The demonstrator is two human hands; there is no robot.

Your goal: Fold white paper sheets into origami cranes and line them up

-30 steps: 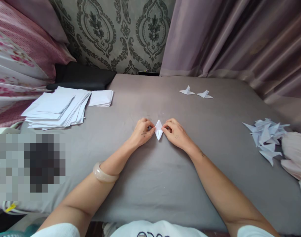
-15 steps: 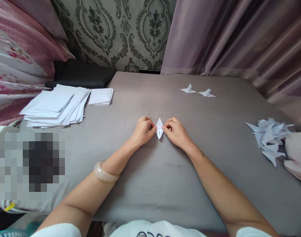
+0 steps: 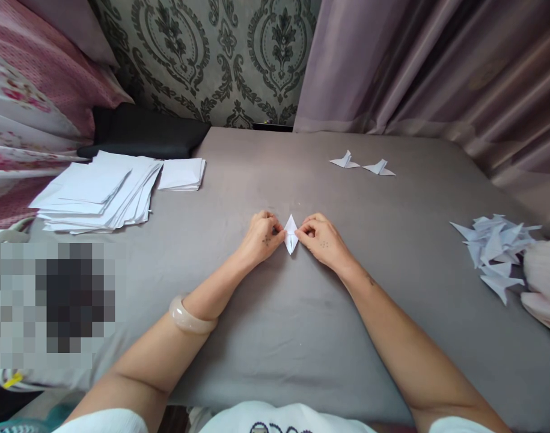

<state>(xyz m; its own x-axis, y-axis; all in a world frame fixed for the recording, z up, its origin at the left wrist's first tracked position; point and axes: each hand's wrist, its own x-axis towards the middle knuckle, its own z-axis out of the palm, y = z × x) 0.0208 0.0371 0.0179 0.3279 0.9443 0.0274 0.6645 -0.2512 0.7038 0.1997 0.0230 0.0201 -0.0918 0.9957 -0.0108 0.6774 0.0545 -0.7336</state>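
Between my two hands is a small white folded paper (image 3: pixel 291 226), shaped like a narrow diamond with a slit down its lower half. My left hand (image 3: pixel 262 236) pinches its left corner between thumb and fingertips. On the opposite side, my right hand (image 3: pixel 324 239) grips the right corner the same way. The paper is at the middle of the grey-covered surface (image 3: pixel 275 337), its points facing away from me and toward me. Fingertips cover both side corners.
Stacked white sheets (image 3: pixel 94 192) lie at the left, beside a smaller paper stack (image 3: pixel 181 174). Two folded paper pieces (image 3: pixel 345 160) stand at the back right. A heap of folded papers (image 3: pixel 498 240) lies far right, near pale cloth (image 3: pixel 545 276). A black cushion-like item (image 3: pixel 143 132) sits back left.
The view has shifted slightly. Both hands keep their pinch on the folded paper, which looks almost unchanged.
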